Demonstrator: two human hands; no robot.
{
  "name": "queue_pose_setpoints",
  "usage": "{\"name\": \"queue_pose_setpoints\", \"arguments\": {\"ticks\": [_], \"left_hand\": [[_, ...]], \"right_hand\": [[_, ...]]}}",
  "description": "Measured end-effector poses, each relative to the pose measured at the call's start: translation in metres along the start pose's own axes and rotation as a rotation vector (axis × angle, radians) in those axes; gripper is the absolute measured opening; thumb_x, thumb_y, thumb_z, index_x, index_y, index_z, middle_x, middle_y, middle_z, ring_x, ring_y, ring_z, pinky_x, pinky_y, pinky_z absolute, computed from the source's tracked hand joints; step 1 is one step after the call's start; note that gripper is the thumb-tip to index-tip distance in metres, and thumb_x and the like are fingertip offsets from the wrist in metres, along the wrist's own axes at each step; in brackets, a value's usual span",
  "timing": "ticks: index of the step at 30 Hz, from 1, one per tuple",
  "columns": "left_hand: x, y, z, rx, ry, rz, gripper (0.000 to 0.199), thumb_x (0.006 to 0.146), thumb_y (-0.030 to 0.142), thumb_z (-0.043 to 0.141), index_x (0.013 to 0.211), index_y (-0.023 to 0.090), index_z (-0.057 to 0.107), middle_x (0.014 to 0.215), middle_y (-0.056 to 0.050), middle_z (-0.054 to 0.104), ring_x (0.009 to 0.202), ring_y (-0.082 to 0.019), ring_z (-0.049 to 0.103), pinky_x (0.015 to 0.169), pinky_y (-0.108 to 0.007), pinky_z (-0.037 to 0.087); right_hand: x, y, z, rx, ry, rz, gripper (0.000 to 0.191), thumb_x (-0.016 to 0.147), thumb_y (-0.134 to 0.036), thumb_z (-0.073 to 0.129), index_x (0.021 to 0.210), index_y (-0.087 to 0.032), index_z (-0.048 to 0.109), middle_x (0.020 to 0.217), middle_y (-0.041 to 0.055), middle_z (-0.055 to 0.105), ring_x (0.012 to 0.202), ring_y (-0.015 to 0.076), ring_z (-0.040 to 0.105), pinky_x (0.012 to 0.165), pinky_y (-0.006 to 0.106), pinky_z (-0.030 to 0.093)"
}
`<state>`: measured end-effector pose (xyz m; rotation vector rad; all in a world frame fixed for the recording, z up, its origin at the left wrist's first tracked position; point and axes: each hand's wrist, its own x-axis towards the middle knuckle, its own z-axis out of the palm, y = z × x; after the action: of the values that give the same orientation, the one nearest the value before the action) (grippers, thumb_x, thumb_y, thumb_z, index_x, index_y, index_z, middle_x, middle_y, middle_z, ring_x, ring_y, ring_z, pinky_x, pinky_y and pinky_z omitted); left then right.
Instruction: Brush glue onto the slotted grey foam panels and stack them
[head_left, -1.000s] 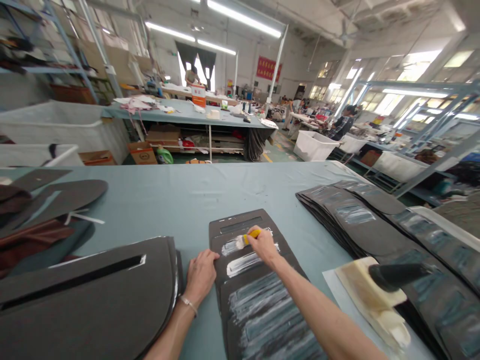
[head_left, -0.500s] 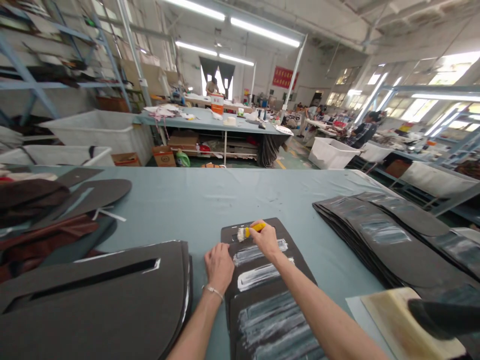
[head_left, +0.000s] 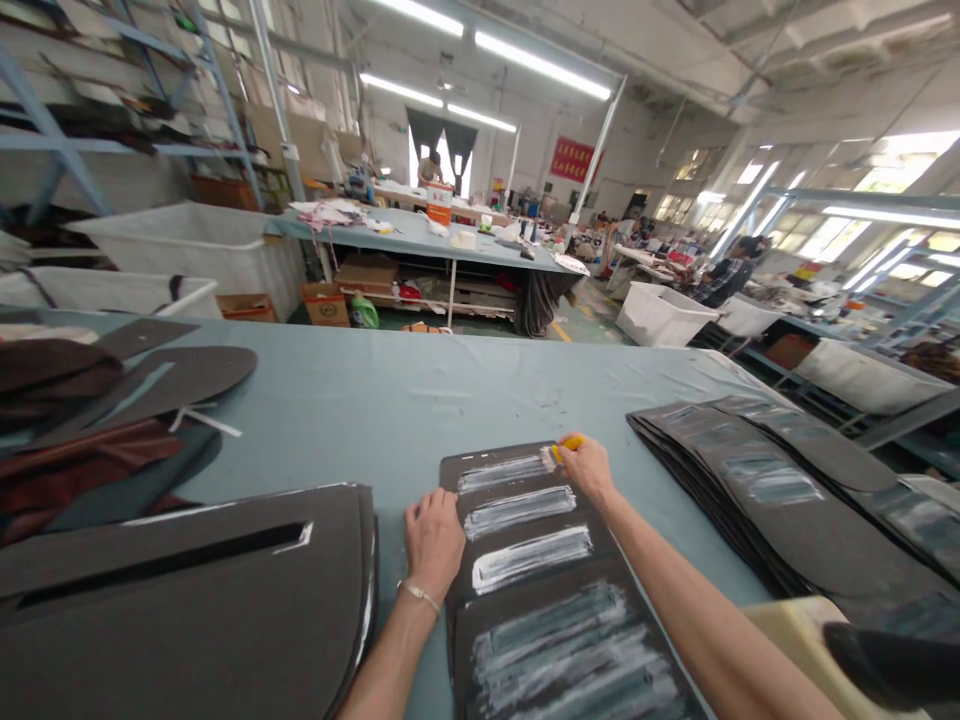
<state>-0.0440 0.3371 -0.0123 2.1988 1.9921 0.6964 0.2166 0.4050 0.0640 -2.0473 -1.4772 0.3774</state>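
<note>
My right hand (head_left: 587, 468) is closed around the yellow handle of a brush (head_left: 571, 443). White bristles touch the far right part of a dark grey panel (head_left: 525, 580), at the end of a whitish streak. Several white smeared bands run across this panel, the nearest one broad and streaky. Along the panel's left edge rests my left hand (head_left: 433, 540), a bracelet on its wrist. Its fingers are bent over the edge, and their tips are partly hidden. Left of it lies a stack of larger dark panels (head_left: 225, 620) with a long slot.
A pile of smeared dark panels (head_left: 757, 480) lies on the right of the blue table (head_left: 360, 390). A pale block with a black handle (head_left: 870, 650) stands at the near right. Brown and dark pieces (head_left: 97, 440) lie left. Farther back are white bins (head_left: 664, 312) and another worktable (head_left: 420, 245).
My right hand has drawn the brush rightward across the far end of the panel, leaving a new white streak. My left hand stays at the left edge. The view has shifted slightly.
</note>
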Motion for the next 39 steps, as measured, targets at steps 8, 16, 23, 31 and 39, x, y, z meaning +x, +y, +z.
{"name": "queue_pose_setpoints", "arguments": {"ticks": [8,16,23,31,39], "left_hand": [[-0.003,0.000,0.000,0.040,-0.011,0.012,0.033,0.087,0.011,0.032,0.100,0.020,0.061,0.098,-0.007,0.058,0.096,-0.020,0.050,0.087,-0.037,0.032],[-0.002,0.000,-0.002,0.039,-0.017,0.024,0.034,0.086,0.010,0.032,0.102,0.021,0.060,0.097,-0.007,0.059,0.098,-0.022,0.050,0.090,-0.040,0.030],[-0.002,-0.004,0.004,0.030,0.018,0.040,0.034,0.087,0.010,0.032,0.103,0.021,0.059,0.097,-0.007,0.059,0.098,-0.022,0.050,0.089,-0.039,0.031],[-0.003,-0.005,0.001,0.017,0.015,0.040,0.033,0.086,0.010,0.034,0.104,0.021,0.059,0.097,-0.006,0.059,0.098,-0.021,0.050,0.088,-0.038,0.031],[0.014,0.003,0.004,-0.006,0.070,-0.104,0.023,0.088,0.022,0.038,0.094,0.020,0.060,0.094,-0.006,0.060,0.095,-0.022,0.050,0.091,-0.040,0.029]], "right_hand": [[-0.037,-0.069,0.062,0.274,-0.242,-0.215,0.023,0.067,-0.030,0.054,0.077,-0.019,0.072,0.056,-0.0026,0.061,0.054,0.0110,0.052,0.052,0.019,0.036],[-0.019,-0.049,0.047,0.014,-0.065,-0.206,0.021,0.065,-0.022,0.053,0.074,-0.020,0.072,0.065,0.0014,0.067,0.061,0.0130,0.056,0.059,0.020,0.039],[0.019,0.012,0.001,-0.271,0.048,-0.073,0.023,0.067,-0.018,0.052,0.078,-0.019,0.072,0.075,0.0046,0.070,0.071,0.0155,0.060,0.063,0.021,0.039],[0.011,0.012,-0.002,-0.347,-0.004,-0.132,0.021,0.070,-0.019,0.052,0.079,-0.019,0.071,0.074,0.0057,0.069,0.070,0.0158,0.060,0.063,0.021,0.037],[0.000,-0.036,0.024,-0.041,0.032,-0.171,0.022,0.070,-0.027,0.051,0.079,-0.020,0.069,0.067,-0.0004,0.065,0.064,0.0133,0.057,0.061,0.020,0.038]]}}
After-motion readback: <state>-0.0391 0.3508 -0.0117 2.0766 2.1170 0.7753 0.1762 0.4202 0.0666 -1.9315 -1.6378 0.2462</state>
